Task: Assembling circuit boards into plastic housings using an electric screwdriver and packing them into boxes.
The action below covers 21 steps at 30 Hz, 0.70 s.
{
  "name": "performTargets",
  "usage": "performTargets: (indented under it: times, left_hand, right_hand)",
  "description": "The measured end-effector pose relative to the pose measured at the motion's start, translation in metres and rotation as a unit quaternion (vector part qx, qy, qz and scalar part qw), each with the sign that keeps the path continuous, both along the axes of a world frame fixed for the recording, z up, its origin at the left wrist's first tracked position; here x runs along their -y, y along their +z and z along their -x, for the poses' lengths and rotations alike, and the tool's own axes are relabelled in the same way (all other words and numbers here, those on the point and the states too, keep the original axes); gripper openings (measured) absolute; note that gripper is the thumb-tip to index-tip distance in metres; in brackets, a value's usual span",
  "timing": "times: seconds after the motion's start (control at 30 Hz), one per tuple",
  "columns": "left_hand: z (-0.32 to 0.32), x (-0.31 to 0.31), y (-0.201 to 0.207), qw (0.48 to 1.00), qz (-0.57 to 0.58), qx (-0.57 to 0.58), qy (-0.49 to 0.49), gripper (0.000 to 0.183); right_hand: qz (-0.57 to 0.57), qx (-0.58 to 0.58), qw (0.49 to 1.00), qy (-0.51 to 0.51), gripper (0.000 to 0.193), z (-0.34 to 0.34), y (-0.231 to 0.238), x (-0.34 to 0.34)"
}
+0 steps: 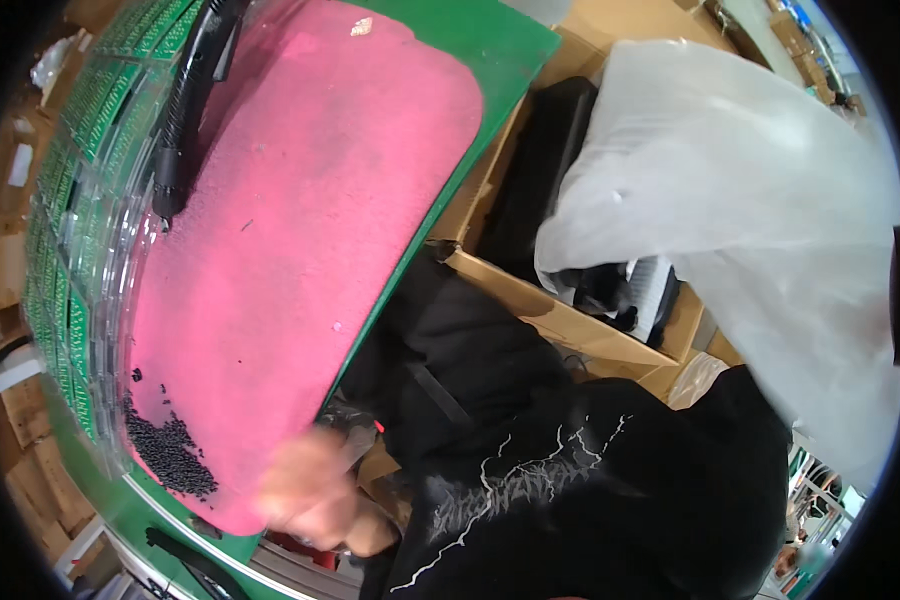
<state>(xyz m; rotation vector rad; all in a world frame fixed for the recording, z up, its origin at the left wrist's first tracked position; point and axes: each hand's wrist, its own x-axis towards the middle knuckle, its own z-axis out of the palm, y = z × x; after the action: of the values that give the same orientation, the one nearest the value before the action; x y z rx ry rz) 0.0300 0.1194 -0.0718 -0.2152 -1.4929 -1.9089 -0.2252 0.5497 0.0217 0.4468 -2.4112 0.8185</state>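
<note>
Evidently the left hand (310, 490) is caught mid-blur at the near end of a long pink cloth mat (300, 210) with rounded corners, overlapping its edge in the view. Its fingers (282, 490) smear into one another, so I cannot tell how far they are spread or whether they grip anything; the right hand cannot be made out. The mat lies on a green counter (510, 45), its nap soft and slightly fuzzy, dulled by greyish smudges across the middle and dotted with a few dark specks and pale scraps. Just beyond the left hand, in the mat's lower left corner, lies a scatter of tiny black grain-like pieces (175, 455), matte and dense at the centre, thinning to single bits toward the upper end. Along the mat's left side stand clear plastic trays (120, 270) near rows of green circuit boards (85, 110), and a black rod-shaped tool (180, 150) with a narrow metal tip reaches over that edge. To the right, an open brown cardboard box (540, 310) contains black blocky items (540, 175), and a large, cloudy white plastic bag (730, 160) billows over its far side, wrinkled and translucent.
</note>
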Motion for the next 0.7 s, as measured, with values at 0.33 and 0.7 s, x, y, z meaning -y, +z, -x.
performTargets:
  times: [0.33,0.7]
  left_hand:
    - [0.166,-0.190,-0.138,0.880,0.305,0.351,-0.098,0.083]
    - [0.144,-0.213,-0.081,0.974,0.139,0.005,-0.177,0.020]
  right_hand:
    - [-0.440,0.385,0.809,-0.061,0.048,0.061,-0.076,-0.127]
    - [-0.223,0.475,0.851,0.017,0.064,-0.065,-0.172,-0.003]
